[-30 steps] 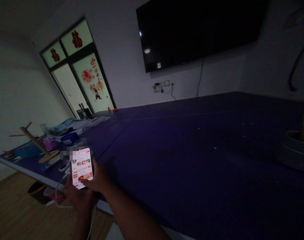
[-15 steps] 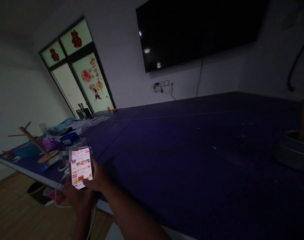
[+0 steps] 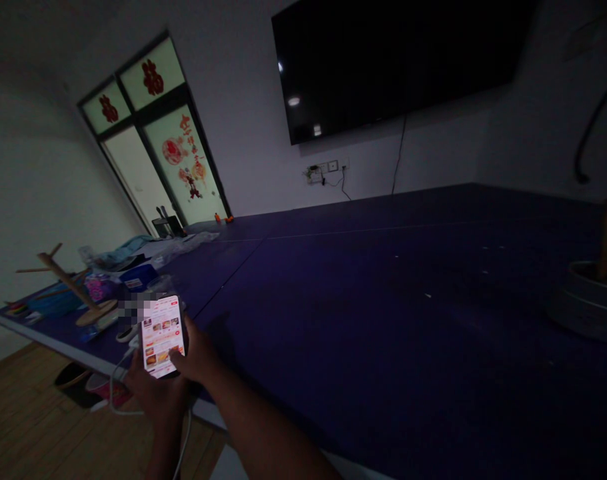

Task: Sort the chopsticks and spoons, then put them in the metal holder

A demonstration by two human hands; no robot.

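A lit smartphone [image 3: 160,333] is held tilted above the near edge of the dark blue table [image 3: 333,320]. Its screen shows a page of small pictures and text. My left hand [image 3: 153,393] is closed round the phone's lower left side. Along its right side wraps my right hand [image 3: 196,357], with the thumb on the lower part of the screen. A white cable [image 3: 112,393] loops down beside my left hand and hangs past the table edge. The fingers behind the phone are hidden.
A wooden stand with pegs [image 3: 76,290], a blue basket [image 3: 53,303] and plastic bags crowd the table's left end. Bins [image 3: 76,385] stand on the floor below. At right sits a round metal container [image 3: 590,307]. A large television [image 3: 398,67] hangs on the wall.
My right thumb has shifted slightly up and right on the screen, and the pictures low on the page have changed. Both hands keep their hold on the phone.
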